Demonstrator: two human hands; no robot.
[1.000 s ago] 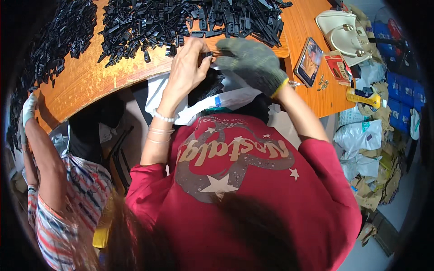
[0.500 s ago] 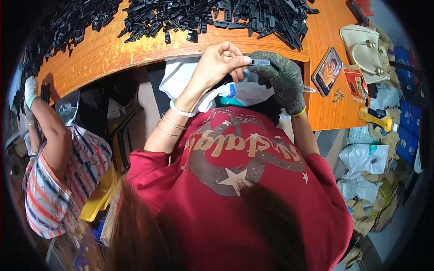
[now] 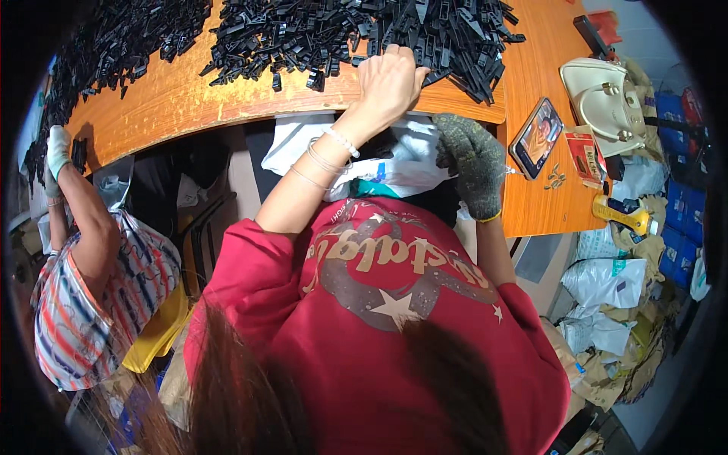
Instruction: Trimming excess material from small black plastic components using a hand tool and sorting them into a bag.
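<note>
My bare left hand [image 3: 390, 87], with beads and bangles at the wrist, rests at the near edge of a heap of small black plastic clip-like pieces [image 3: 432, 38]. Its fingers are curled down among the pieces, and what they hold is hidden. My right hand [image 3: 472, 163], in a dark grey knit glove, is low beside the table's front edge, next to a white plastic bag [image 3: 413, 155] over my lap. The gloved fingers are bent and their tips are out of sight; no piece shows in them.
On the wooden table [image 3: 174, 98] lie more heaps of black pieces. At the right are a phone [image 3: 538, 138], small metal bits [image 3: 555, 178], a red packet [image 3: 584, 155], a cream handbag [image 3: 607, 106] and a yellow bottle [image 3: 623, 214]. A gloved co-worker [image 3: 106, 288] sits at the left.
My left hand has left the right glove and reached forward to the heap. The small rectangular piece seen between both hands no longer shows. My right hand has lowered slightly.
</note>
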